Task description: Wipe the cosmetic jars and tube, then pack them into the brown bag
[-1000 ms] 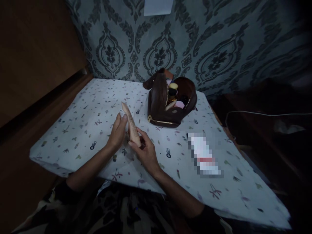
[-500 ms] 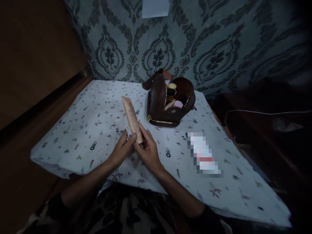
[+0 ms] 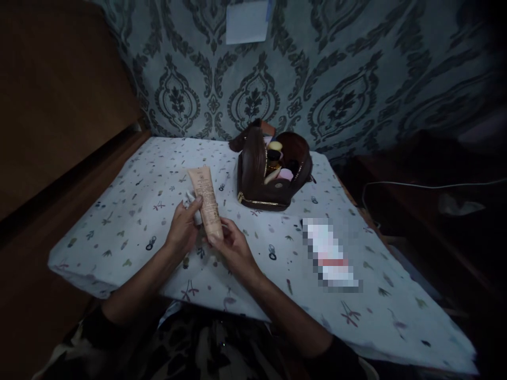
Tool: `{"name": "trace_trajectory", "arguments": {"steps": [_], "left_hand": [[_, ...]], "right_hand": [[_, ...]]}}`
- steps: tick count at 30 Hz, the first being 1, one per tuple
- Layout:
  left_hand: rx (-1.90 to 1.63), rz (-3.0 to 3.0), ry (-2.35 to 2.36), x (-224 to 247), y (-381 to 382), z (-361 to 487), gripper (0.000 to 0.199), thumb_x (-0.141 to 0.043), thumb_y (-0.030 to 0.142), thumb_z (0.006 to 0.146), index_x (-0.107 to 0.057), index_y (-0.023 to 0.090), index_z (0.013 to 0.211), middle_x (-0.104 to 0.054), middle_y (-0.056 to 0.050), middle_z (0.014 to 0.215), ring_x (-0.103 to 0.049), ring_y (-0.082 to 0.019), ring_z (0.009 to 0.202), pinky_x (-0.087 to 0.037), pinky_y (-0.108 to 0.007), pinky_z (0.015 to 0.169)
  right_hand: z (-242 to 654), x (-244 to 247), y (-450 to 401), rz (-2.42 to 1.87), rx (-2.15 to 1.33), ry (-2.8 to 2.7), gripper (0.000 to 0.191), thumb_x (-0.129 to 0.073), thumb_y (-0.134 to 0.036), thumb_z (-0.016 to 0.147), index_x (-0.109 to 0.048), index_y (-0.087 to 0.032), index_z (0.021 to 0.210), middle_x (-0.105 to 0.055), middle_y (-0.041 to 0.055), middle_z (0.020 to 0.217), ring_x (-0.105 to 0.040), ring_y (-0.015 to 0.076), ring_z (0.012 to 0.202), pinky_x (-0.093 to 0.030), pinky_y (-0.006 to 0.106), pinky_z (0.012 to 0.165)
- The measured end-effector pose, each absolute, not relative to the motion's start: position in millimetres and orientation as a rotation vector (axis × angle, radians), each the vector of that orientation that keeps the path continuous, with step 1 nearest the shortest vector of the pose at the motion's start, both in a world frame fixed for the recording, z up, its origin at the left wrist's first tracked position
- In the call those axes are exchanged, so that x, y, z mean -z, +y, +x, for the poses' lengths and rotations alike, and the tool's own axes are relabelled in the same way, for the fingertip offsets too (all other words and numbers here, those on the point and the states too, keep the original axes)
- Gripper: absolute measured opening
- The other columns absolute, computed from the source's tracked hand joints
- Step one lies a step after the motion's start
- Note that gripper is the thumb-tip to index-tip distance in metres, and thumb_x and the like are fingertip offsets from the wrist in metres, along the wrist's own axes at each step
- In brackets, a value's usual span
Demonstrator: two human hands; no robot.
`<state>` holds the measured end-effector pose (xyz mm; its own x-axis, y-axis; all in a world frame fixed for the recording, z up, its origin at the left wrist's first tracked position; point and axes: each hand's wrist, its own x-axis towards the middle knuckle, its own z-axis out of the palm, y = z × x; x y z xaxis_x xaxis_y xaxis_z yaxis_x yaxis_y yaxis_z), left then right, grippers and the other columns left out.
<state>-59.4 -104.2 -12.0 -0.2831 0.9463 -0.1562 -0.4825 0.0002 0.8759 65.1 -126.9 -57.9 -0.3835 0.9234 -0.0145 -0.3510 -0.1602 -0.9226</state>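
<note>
A beige squeeze tube [image 3: 206,198] with rows of small print is tilted above the table, its flat crimped end pointing away from me. My right hand [image 3: 232,240] grips its lower, capped end between thumb and fingers. Along the tube's left side, my left hand [image 3: 185,221] is closed, its thumb against the tube. A crumpled white tissue-like piece [image 3: 190,199] sticks out between its fingers; its exact kind is unclear. Beyond the tube stands an unzipped brown bag [image 3: 253,174] holding several small cosmetic items, among them a pink round one [image 3: 285,174].
A patterned white cover [image 3: 130,211] lies over the table. To the right rests a blurred-out flat object [image 3: 328,256]. Wooden furniture [image 3: 59,105] borders the left side, and a patterned wall [image 3: 253,95] rises behind. A white cable [image 3: 415,183] runs across the dark area at right.
The tube has shifted slightly left and turned, showing more of its printed face. My left hand has slid up along its side, while my right hand stays at the lower end.
</note>
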Motion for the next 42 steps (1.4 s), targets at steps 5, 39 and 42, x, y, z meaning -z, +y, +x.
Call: {"name": "trace_trajectory", "arguments": {"steps": [5, 39, 42], "left_hand": [[-1.685, 0.817, 1.179, 24.2, -103.1, -64.9, 0.043, -0.075, 0.047, 0.077, -0.059, 0.019, 0.106, -0.069, -0.004, 0.099, -0.068, -0.019, 0.096, -0.054, -0.033, 0.089], [-0.748, 2.48, 1.463, 60.8, -75.0, -146.7, 0.032, -0.047, 0.043, 0.096, -0.066, 0.019, 0.107, -0.068, -0.011, 0.11, -0.061, -0.027, 0.11, -0.029, -0.053, 0.117], [-0.536, 2.77, 1.364, 58.1, -93.3, -120.3, 0.037, -0.038, 0.04, 0.101, -0.061, 0.016, 0.116, -0.067, -0.012, 0.112, -0.06, -0.024, 0.11, -0.033, -0.051, 0.115]], "right_hand": [[66.5, 53.0, -124.6, -0.678, -1.948, -0.896, 0.049, -0.081, -0.047, 0.07, -0.06, -0.024, 0.108, -0.069, 0.0021, 0.089, -0.067, 0.0179, 0.074, -0.05, 0.031, 0.068], [86.7, 60.2, -121.7, -1.318, -0.96, -1.823, 0.039, -0.065, -0.017, 0.073, -0.057, -0.021, 0.111, -0.06, 0.0041, 0.097, -0.057, 0.0202, 0.081, -0.049, 0.036, 0.078], [87.6, 68.7, -119.9, -1.321, -0.942, -1.803, 0.036, -0.061, -0.019, 0.075, -0.053, -0.02, 0.11, -0.061, 0.0049, 0.097, -0.058, 0.0205, 0.082, -0.049, 0.035, 0.076]]}}
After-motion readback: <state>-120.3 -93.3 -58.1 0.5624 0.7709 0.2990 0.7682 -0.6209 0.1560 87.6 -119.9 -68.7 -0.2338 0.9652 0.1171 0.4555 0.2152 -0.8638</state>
